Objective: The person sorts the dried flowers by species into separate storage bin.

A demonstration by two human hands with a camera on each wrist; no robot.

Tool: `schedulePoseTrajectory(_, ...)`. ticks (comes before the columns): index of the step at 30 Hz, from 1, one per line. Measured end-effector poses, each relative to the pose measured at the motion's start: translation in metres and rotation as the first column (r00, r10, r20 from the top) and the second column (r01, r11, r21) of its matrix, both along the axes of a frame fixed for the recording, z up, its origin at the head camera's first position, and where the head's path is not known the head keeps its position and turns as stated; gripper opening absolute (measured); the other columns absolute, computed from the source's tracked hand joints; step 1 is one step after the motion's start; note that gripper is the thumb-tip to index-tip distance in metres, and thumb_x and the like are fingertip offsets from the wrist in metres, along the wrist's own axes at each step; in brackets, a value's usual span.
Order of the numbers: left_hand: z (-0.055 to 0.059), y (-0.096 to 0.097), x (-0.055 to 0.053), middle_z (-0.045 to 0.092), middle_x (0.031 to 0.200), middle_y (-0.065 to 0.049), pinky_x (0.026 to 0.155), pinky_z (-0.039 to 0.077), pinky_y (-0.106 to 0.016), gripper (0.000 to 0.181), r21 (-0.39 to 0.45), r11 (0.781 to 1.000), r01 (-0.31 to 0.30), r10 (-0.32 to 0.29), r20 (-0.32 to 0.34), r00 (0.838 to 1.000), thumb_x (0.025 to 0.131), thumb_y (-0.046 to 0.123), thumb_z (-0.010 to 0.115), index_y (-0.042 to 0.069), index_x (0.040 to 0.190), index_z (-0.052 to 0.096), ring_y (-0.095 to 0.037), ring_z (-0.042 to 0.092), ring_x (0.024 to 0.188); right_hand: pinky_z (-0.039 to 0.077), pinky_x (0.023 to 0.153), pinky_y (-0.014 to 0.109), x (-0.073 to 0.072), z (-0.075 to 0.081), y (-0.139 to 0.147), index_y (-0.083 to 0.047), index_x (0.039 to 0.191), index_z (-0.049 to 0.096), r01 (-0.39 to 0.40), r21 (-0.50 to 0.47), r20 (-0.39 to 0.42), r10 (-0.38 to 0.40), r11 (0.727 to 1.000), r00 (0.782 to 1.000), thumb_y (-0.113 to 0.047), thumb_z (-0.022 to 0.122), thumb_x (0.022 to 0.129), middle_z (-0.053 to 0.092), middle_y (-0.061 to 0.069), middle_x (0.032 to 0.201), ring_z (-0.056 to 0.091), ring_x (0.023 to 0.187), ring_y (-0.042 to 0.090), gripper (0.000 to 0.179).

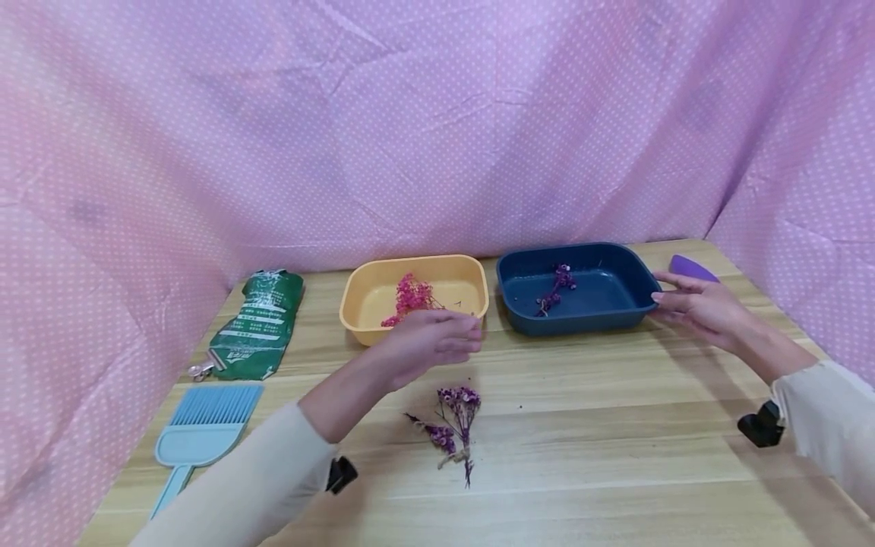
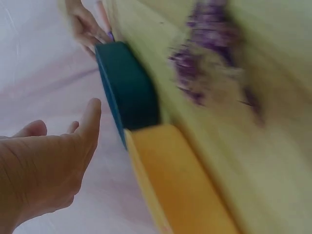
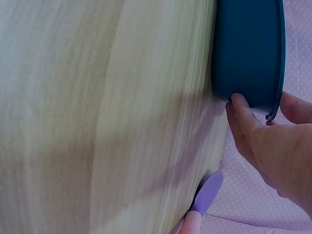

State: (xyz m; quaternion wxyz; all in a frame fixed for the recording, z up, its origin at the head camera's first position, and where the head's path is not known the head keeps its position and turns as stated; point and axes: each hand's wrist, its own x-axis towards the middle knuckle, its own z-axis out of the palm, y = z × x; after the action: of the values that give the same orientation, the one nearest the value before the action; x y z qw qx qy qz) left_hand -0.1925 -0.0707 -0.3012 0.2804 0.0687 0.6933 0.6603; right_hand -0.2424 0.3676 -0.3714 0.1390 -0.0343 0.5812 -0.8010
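My left hand (image 1: pixel 434 346) hovers with its fingers extended over the front of the yellow basin (image 1: pixel 461 267), holding nothing. Pink dried flowers (image 1: pixel 413 298) lie inside that basin, partly hidden behind the hand. At the right end of the dark blue basin (image 1: pixel 581 323), my right hand (image 1: pixel 700 308) touches the wall with straight fingers, its thumb near the rim in the right wrist view. A purple dried sprig (image 1: pixel 557 289) rests in the blue basin. Nearer me on the wooden table lies a small bunch of purple dried flowers (image 1: pixel 461 406), with a shorter sprig beside its stems.
To the left lie a crumpled green bag (image 1: pixel 263 323), a small metal clip (image 1: pixel 201 370) and a light blue hand brush (image 1: pixel 205 441). A purple flat tool (image 1: pixel 690 267) sits behind the right hand. Pink dotted cloth (image 1: pixel 437 129) hangs around the table.
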Motion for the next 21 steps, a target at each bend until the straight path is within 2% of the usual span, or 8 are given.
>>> schedulePoseTrajectory(6, -0.023, -0.047, 0.013, 0.06, 0.126, -0.021, 0.101, 0.048, -0.037, 0.041, -0.012, 0.996, -0.086, 0.086, 0.004, 0.996, 0.098, 0.02, 0.056, -0.007, 0.129, 0.051, -0.036, 0.055, 0.12, 0.058, 0.081, 0.03, 0.001, -0.001, 0.002, -0.019, 0.111, 0.064, -0.011, 0.01, -0.007, 0.011, 1.0, 1.0, 0.012, 0.049, 0.094, 0.071, 0.0, 0.103, 0.067, 0.096, 0.015, 0.038)
schedulePoseTrajectory(11, -0.038, -0.07, 0.025, 0.056, 0.13, -0.024, 0.102, 0.046, -0.036, 0.044, -0.037, 0.993, -0.114, 0.114, 0.002, 0.993, 0.098, 0.021, 0.057, -0.007, 0.131, 0.05, -0.033, 0.055, 0.121, 0.058, 0.081, 0.03, 0.0, 0.0, 0.002, -0.02, 0.111, 0.064, -0.013, 0.022, 0.002, 0.013, 1.0, 1.0, 0.011, 0.048, 0.095, 0.071, 0.0, 0.103, 0.067, 0.096, 0.016, 0.038)
schedulePoseTrajectory(14, -0.048, -0.078, 0.033, 0.055, 0.132, -0.023, 0.104, 0.044, -0.037, 0.047, -0.069, 0.992, -0.104, 0.104, -0.005, 0.995, 0.097, 0.022, 0.058, -0.006, 0.134, 0.049, -0.031, 0.055, 0.121, 0.058, 0.081, 0.03, 0.0, 0.001, 0.002, -0.02, 0.111, 0.064, -0.014, 0.031, 0.006, 0.014, 0.999, 1.0, 0.011, 0.048, 0.095, 0.07, 0.0, 0.102, 0.067, 0.096, 0.015, 0.038)
schedulePoseTrajectory(16, -0.055, -0.082, 0.038, 0.056, 0.132, -0.021, 0.105, 0.043, -0.039, 0.049, -0.095, 0.992, -0.086, 0.083, -0.039, 0.996, 0.096, 0.022, 0.06, -0.005, 0.135, 0.048, -0.031, 0.055, 0.122, 0.058, 0.081, 0.03, 0.0, 0.002, 0.002, -0.02, 0.111, 0.063, -0.013, 0.039, 0.005, 0.013, 0.999, 1.0, 0.011, 0.048, 0.095, 0.07, -0.001, 0.103, 0.067, 0.096, 0.015, 0.038)
schedulePoseTrajectory(19, -0.067, -0.083, 0.044, 0.06, 0.127, -0.018, 0.104, 0.045, -0.039, 0.049, -0.177, 0.983, -0.049, 0.025, -0.133, 0.991, 0.093, 0.022, 0.064, -0.003, 0.133, 0.052, -0.029, 0.058, 0.117, 0.058, 0.081, 0.029, 0.0, 0.002, 0.001, -0.021, 0.111, 0.062, -0.013, 0.05, 0.003, 0.013, 0.999, 1.0, 0.01, 0.049, 0.095, 0.07, -0.001, 0.103, 0.067, 0.096, 0.014, 0.037)
schedulePoseTrajectory(21, -0.073, -0.083, 0.048, 0.063, 0.122, -0.015, 0.101, 0.047, -0.04, 0.047, -0.253, 0.967, -0.023, -0.034, -0.22, 0.975, 0.09, 0.02, 0.067, -0.002, 0.13, 0.055, -0.028, 0.06, 0.113, 0.058, 0.081, 0.029, 0.0, 0.003, 0.001, -0.021, 0.111, 0.062, -0.015, 0.052, 0.003, 0.015, 0.999, 1.0, 0.01, 0.049, 0.095, 0.07, -0.002, 0.103, 0.067, 0.096, 0.014, 0.037)
